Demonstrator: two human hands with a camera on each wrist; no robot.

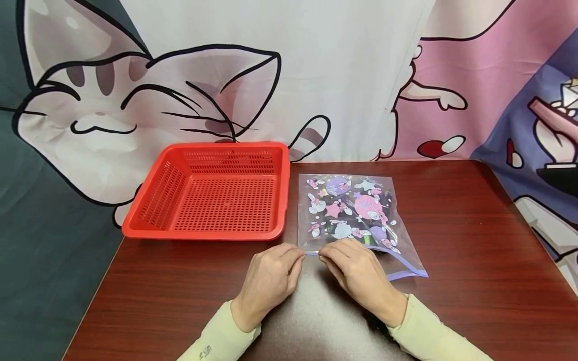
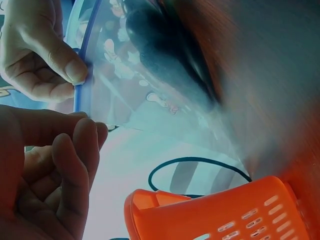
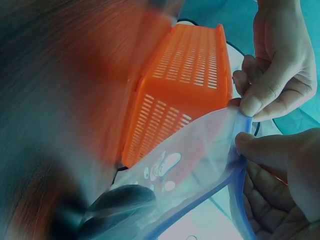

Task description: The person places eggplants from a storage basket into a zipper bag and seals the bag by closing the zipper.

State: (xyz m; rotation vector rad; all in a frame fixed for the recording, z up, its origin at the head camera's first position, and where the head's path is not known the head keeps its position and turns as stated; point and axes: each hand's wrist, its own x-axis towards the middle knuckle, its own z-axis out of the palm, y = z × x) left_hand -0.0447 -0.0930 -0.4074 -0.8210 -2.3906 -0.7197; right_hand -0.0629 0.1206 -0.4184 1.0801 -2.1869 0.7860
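Observation:
A clear zip bag (image 1: 304, 200) printed with pink, purple and blue cartoon figures lies on the table, its purple-edged mouth toward me. My left hand (image 1: 271, 278) pinches the mouth's left corner. Close beside it, my right hand (image 1: 361, 273) pinches the purple zip strip (image 3: 175, 215) between thumb and fingers. To the right of that hand the two edges of the mouth stand apart. Inside the bag is a dark, rounded item (image 2: 165, 60), seen through the plastic in both wrist views; its kind cannot be told.
A red perforated plastic basket (image 1: 203, 234) stands left of the bag, at the back of the brown wooden table (image 1: 474, 240). Behind the table hangs a cloth (image 1: 352, 75) with cartoon drawings.

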